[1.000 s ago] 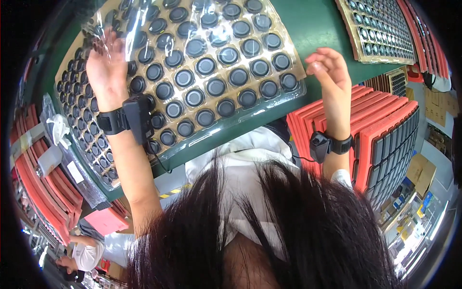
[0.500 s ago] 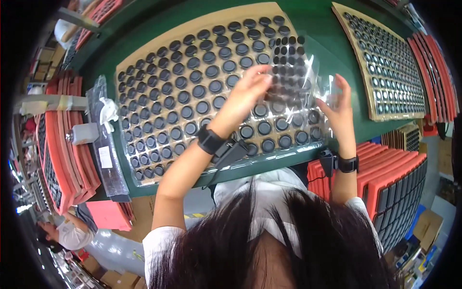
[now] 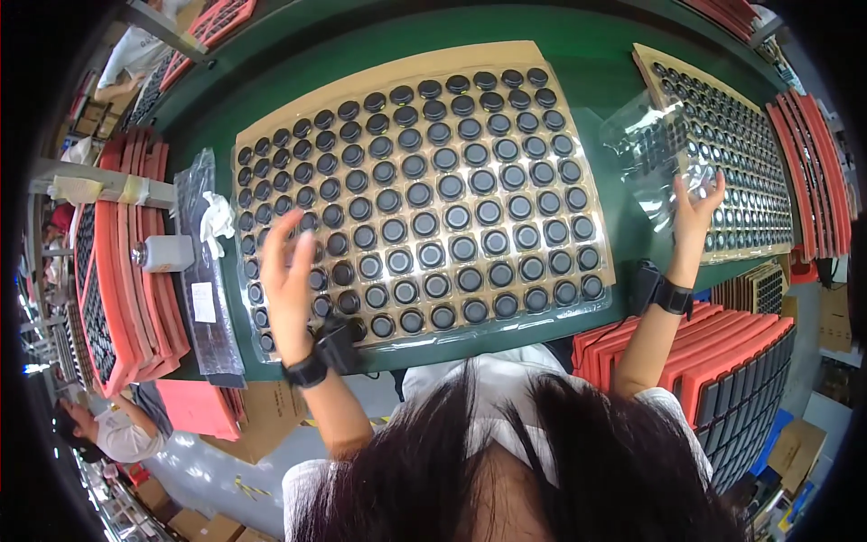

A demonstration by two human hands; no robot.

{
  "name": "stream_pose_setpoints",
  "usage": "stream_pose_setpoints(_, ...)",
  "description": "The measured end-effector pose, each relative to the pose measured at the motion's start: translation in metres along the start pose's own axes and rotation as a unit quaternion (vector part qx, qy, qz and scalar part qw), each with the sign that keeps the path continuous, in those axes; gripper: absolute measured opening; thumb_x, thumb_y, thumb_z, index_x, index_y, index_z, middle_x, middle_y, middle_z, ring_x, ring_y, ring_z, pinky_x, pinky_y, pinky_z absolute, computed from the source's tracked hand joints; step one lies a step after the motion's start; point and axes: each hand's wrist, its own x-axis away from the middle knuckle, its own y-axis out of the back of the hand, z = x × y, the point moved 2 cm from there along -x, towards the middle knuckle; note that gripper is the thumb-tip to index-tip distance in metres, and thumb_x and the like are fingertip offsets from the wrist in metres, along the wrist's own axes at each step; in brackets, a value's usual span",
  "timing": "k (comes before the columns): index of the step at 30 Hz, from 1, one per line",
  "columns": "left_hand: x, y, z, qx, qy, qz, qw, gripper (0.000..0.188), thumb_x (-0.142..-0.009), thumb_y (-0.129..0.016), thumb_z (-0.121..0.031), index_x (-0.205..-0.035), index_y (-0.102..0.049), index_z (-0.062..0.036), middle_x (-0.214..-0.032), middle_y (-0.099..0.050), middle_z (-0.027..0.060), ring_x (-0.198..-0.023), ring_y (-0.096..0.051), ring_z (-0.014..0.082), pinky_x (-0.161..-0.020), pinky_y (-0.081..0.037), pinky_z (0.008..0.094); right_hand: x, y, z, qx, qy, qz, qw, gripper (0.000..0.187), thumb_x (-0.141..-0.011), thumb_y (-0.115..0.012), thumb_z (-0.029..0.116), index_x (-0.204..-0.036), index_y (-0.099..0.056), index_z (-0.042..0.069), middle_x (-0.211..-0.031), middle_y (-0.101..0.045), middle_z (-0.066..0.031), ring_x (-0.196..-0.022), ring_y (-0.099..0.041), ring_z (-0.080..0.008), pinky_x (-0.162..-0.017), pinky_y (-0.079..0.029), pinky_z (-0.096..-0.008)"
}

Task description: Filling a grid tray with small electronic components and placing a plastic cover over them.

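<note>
A wide tray of round black parts lies before me on a brown board, the parts sitting in rows in clear plastic pockets. Over its left side hovers my left hand, fingers apart and somewhat blurred, holding nothing. Off to the right, my right hand grips a crinkled clear plastic sheet by its edge. That sheet reaches over the left edge of a second tray of round parts. The sheet's glare hides exactly how the fingertips meet it.
A green tabletop lies beneath the trays. Stacked red foam trays stand left and lower right. A long plastic packet, white crumpled tissue and a pale bottle are at left. Another person is lower left.
The clear sheet has moved right, off the big tray to the second tray. My left hand has let go of it and swung left; my right hand has moved right with it.
</note>
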Motion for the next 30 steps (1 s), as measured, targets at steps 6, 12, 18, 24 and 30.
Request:
stream_pose_setpoints(6, 0.058, 0.094, 0.059, -0.221, 0.118, -0.124, 0.960, 0.038, -0.090, -0.052, -0.019, -0.121, -0.047, 0.0006, -0.124, -0.049, 0.0126, -0.112, -0.047, 0.0184, -0.096, -0.033, 0.0291, 0.033, 0.015, 0.054, 0.313, 0.220, -0.115, 0.917, 0.054, -0.083, -0.062, 0.009, -0.128, -0.033, -0.001, -0.118, -0.048, -0.0133, -0.102, -0.051, -0.0185, -0.082, -0.044, -0.0258)
stream_pose_setpoints(12, 0.091, 0.088, 0.061, -0.309, 0.128, -0.137, 0.932, 0.045, -0.089, -0.054, -0.022, -0.125, -0.042, 0.0009, -0.125, -0.047, 0.0174, -0.115, -0.044, 0.0244, -0.099, -0.030, 0.0318, 0.068, 0.017, 0.061, 0.005, -0.119, 0.311, 0.943, 0.040, -0.086, -0.055, 0.007, -0.124, -0.043, 0.002, -0.117, -0.050, -0.0095, -0.101, -0.051, -0.0147, -0.087, -0.041, -0.0269)
stream_pose_setpoints(18, 0.096, 0.078, 0.058, -0.299, 0.114, -0.138, 0.937, 0.046, -0.089, -0.053, -0.023, -0.127, -0.041, 0.0008, -0.124, -0.047, 0.0184, -0.114, -0.044, 0.0252, -0.098, -0.030, 0.0318, 0.102, -0.012, 0.072, -0.017, -0.101, 0.419, 0.902, 0.050, -0.086, -0.053, 0.005, -0.132, -0.036, 0.007, -0.125, -0.047, -0.0120, -0.114, -0.045, -0.0185, -0.097, -0.033, -0.0301)
stream_pose_setpoints(24, 0.092, 0.076, 0.063, -0.238, 0.139, -0.170, 0.946, 0.044, -0.089, -0.053, -0.023, -0.125, -0.043, 0.0006, -0.121, -0.049, 0.0167, -0.109, -0.047, 0.0237, -0.095, -0.034, 0.0319, 0.117, -0.025, 0.087, -0.019, -0.057, 0.406, 0.912, 0.060, -0.084, -0.055, 0.003, -0.137, -0.028, 0.009, -0.132, -0.041, -0.0149, -0.127, -0.033, -0.0208, -0.104, -0.023, -0.0329)
stream_pose_setpoints(30, 0.081, 0.073, 0.065, -0.217, 0.128, -0.195, 0.948, 0.039, -0.089, -0.054, -0.025, -0.118, -0.049, 0.0002, -0.110, -0.053, 0.0129, -0.101, -0.047, 0.0189, -0.090, -0.036, 0.0290, 0.105, -0.028, 0.084, -0.095, -0.109, 0.412, 0.900, 0.062, -0.082, -0.056, 0.001, -0.137, -0.029, 0.008, -0.134, -0.039, -0.0190, -0.129, -0.031, -0.0247, -0.103, -0.025, -0.0335)
